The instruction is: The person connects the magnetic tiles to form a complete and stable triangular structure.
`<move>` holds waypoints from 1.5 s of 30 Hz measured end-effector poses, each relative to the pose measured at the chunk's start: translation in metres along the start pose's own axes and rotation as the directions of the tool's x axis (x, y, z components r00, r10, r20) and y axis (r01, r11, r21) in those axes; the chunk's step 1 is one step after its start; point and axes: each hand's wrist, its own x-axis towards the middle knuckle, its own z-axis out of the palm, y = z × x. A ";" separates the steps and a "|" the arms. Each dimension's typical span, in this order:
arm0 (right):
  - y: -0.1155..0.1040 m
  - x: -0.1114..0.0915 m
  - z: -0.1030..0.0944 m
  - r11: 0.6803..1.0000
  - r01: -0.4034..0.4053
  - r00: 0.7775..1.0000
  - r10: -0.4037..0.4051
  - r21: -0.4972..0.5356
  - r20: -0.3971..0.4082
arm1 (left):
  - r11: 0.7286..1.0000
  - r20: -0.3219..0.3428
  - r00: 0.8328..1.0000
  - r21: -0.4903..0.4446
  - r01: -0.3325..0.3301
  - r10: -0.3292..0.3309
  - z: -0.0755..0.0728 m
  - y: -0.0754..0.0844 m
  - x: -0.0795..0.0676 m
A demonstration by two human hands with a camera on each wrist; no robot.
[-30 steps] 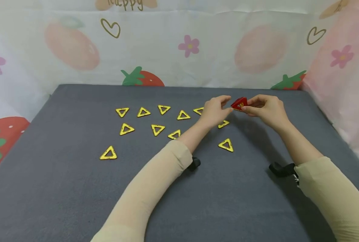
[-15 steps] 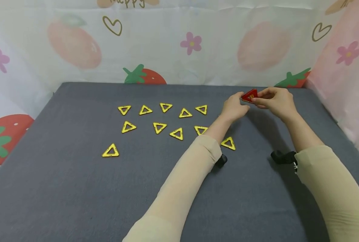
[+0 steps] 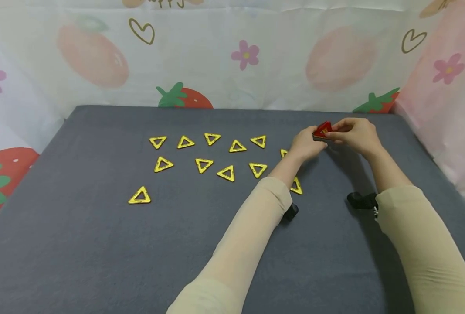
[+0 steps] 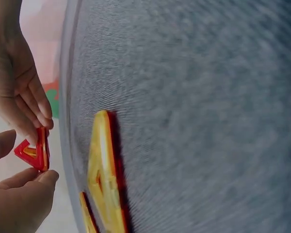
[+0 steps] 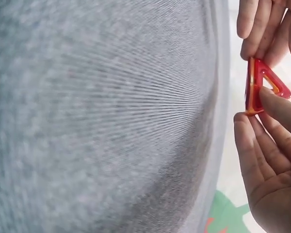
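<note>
At the far right of the table in the head view, my right hand (image 3: 358, 134) pinches red triangular magnetic tiles (image 3: 323, 129) between thumb and fingers. They look like more than one tile set at an angle, with yellow inside. In the right wrist view my right thumb (image 5: 281, 109) lies over one red face. My left hand (image 3: 306, 144) is on the other side, its fingertips (image 4: 49, 176) touching the tiles' edge while its thumb (image 4: 1, 145) stands apart. Yellow triangular tiles (image 3: 257, 169) lie near my left forearm, two partly hidden behind it.
Several more yellow triangular tiles (image 3: 204, 165) lie flat and scattered over the grey table (image 3: 99, 244). One (image 3: 140, 195) sits off to the left. A printed cloth (image 3: 275, 78) rises behind the table's back edge. Black straps (image 3: 361, 200) show at the wrists.
My left hand has moved right and its fingertips now touch the red tiles. My right hand and the tiles have shifted slightly right, then lowered a little. The yellow tiles have not moved.
</note>
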 end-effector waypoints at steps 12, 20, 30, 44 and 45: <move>0.006 0.002 0.006 0.999 0.003 1.000 -0.003 -0.052 0.013 | 0.999 0.044 0.998 0.021 -0.034 0.033 0.003 -0.007 0.000; 0.007 0.002 0.007 0.996 0.008 0.999 -0.004 -0.091 0.049 | 1.000 0.074 0.997 0.005 0.010 -0.011 0.004 -0.006 -0.004; 0.007 0.001 0.008 0.999 -0.009 0.997 0.013 -0.051 0.082 | 0.998 0.100 0.994 -0.040 0.038 -0.034 0.003 -0.007 -0.006; 0.003 0.000 0.008 0.999 -0.019 0.994 0.023 -0.044 0.106 | 0.998 0.103 0.994 -0.060 0.037 -0.030 0.002 -0.008 -0.006; 0.002 0.000 0.007 0.999 -0.019 0.994 0.023 -0.043 0.109 | 0.998 0.104 0.994 -0.061 0.033 -0.027 0.002 -0.008 -0.006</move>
